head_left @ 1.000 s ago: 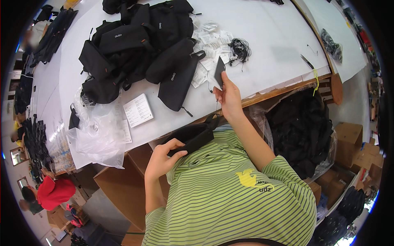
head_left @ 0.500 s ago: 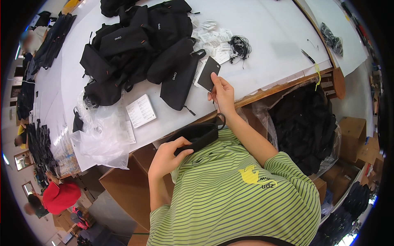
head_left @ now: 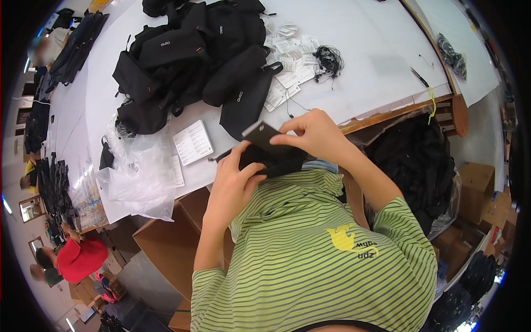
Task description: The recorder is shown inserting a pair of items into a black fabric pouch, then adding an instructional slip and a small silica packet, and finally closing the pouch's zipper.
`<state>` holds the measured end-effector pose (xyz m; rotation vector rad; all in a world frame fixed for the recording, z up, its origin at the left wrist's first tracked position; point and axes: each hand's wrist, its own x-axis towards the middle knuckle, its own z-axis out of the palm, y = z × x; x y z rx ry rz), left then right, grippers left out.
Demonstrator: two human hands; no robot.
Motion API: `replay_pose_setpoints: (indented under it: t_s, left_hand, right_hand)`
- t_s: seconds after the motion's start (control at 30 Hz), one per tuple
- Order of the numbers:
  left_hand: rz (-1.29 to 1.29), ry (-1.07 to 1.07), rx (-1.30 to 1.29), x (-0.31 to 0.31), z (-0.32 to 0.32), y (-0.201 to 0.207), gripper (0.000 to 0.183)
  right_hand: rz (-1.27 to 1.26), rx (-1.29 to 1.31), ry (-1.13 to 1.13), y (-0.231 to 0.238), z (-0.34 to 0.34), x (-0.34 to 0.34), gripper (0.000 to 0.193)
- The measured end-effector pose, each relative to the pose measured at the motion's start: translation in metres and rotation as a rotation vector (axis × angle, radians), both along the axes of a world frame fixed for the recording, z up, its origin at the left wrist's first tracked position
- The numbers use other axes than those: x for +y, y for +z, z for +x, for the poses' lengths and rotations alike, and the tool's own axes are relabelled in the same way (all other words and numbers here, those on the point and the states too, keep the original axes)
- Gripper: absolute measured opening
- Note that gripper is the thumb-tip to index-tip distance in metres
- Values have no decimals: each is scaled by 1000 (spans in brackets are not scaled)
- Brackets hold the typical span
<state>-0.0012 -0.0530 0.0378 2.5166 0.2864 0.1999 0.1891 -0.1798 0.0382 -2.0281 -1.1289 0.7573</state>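
My left hand point(head_left: 237, 172) grips the near left side of a small black fabric pouch point(head_left: 285, 165), fingers and thumb bent around its edge, close to my body. Between the thumb and fingers of my right hand point(head_left: 314, 134) is a flat black card point(head_left: 260, 133), tilted over the pouch. Whether the card's lower end is inside the pouch I cannot tell, as black meets black there. A thin dark string point(head_left: 292, 98) shows on the table beyond my right hand. Just past the card lies a heap of black pouches point(head_left: 171, 61).
Left of my hands are a stack of printed leaflets point(head_left: 192, 143) and clear plastic bags point(head_left: 141, 188). Farther off lie small white labels point(head_left: 290, 47), tangled black cords point(head_left: 329, 62) and scissors point(head_left: 419, 76). A bin of black items point(head_left: 412, 166) stands below the table edge at right.
My right hand has brought the black card from above the labels down and left to the pouch. My left hand has moved up slightly with the pouch.
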Motion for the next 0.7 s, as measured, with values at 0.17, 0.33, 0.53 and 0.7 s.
replay_pose_setpoints:
  t_s: [0.17, 0.33, 0.53, 0.7]
  left_hand:
    - [-45, -192, -125, -2, 16, -2, 17]
    - [-170, -308, 111, 3, 24, -11, 16]
    - [-165, -226, -62, 29, 101, -40, 26]
    - [272, -303, -84, 51, 139, -81, 39]
  right_hand:
    - [-91, -334, 273, -22, -11, -17, 38]
    - [-138, 43, 293, -24, -7, -33, 35]
    - [-70, -36, 330, -26, -8, -50, 32]
    - [-22, -178, 342, -15, -3, -57, 31]
